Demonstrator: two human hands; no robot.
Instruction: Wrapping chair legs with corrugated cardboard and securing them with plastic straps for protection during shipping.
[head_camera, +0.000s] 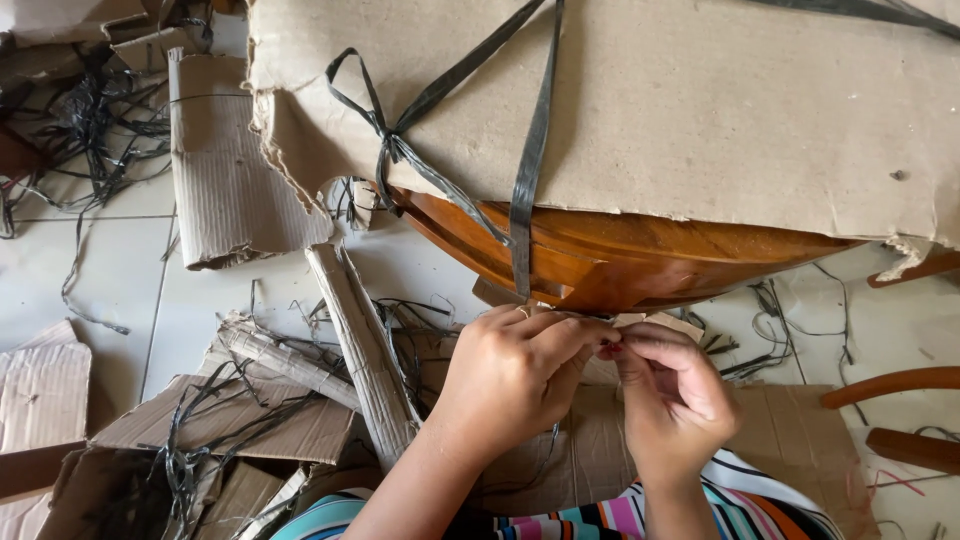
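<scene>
**Both hands pinched at the strap under a wrapped wooden piece**

I see the left hand (515, 375) and the right hand (668, 392) brought together just below the lower edge of the wooden piece (620, 262), their fingertips touching one another. The left hand is curled, thumb and fingers closed in a pinch at the point where the black plastic strap (528, 170) comes down off the wood. The right hand is likewise closed in a pinch, its fingertips meeting those of the left. I take both to be gripping the strap's lower end, though the fingers hide the actual contact.

The wooden piece is curved, orange-brown and glossy. Its upper part is covered by a cardboard wrapping (700, 110), torn along its left edge. The strap runs over that wrapping from the top edge of the view down to the hands, and a second length of it is tied in a knot (388, 143) near the wrapping's left side.

On the tiled floor (110, 270) to the left lie a corrugated cardboard sheet (225, 190), a rolled cardboard tube (365, 350) and loose black strap offcuts (90, 130). A flattened cardboard piece (790, 440) lies beneath the hands. A striped garment (640, 515) shows at the bottom edge.
</scene>
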